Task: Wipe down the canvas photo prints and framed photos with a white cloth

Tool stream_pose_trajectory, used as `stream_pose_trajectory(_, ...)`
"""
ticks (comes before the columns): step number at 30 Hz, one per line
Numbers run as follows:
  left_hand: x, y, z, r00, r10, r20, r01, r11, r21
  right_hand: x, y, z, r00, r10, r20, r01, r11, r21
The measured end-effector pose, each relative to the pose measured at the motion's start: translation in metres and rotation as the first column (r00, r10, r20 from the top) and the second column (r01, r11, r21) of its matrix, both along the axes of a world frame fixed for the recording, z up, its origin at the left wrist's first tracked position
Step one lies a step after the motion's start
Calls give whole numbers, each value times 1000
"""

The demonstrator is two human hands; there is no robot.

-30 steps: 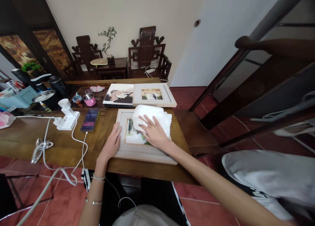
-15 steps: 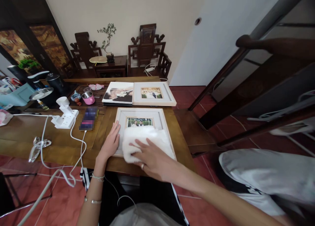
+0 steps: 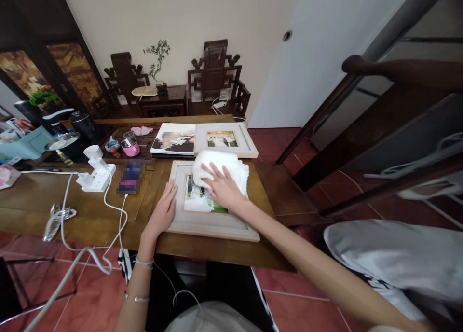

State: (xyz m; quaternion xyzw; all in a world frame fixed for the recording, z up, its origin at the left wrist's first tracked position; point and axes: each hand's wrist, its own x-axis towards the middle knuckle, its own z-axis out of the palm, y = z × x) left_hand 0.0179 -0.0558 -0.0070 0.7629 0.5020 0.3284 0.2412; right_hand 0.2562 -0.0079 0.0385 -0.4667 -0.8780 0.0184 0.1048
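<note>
A picture frame (image 3: 213, 229) with a pale wooden border lies flat near the table's front edge, a photo (image 3: 197, 204) in its middle. My left hand (image 3: 163, 210) rests along the frame's left side, fingers stretched out. My right hand (image 3: 224, 189) presses a fluffy white cloth (image 3: 217, 160) against the upper right part of the frame, its fingers spread over the cloth. The cloth covers the frame's upper right corner and part of the photo.
Behind lie a second frame (image 3: 249, 141) and a photo print (image 3: 175, 138). To the left are a phone (image 3: 130, 176), a white power strip (image 3: 99, 177) with cables, a pink cup (image 3: 130, 147) and a clear hair claw (image 3: 56, 221). A person's leg (image 3: 394, 255) is at right.
My right hand has slid the white cloth away from me, from the frame's lower right to its upper right. More of the photo's lower part shows. My left hand stays in place.
</note>
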Motion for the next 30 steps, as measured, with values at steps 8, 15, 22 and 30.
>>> stream_pose_trajectory(8,-1,0,2,1000,8,-17,-8,999,-35,-22,13,6,999,12,44,-7,996,-91)
stream_pose_trajectory(15,1,1,1,1000,10,-3,-10,1000,-15,-28,-67,42,970,233,77,-195,923,-331)
stream_pose_trajectory(22,2,0,2,999,24,21,-24,1000,-13,-31,-104,64,949,316,18,-271,841,-469)
stream_pose_trajectory(30,1,-1,2,1000,18,16,-17,1000,-8,-22,-31,6,996,81,44,-76,992,-105)
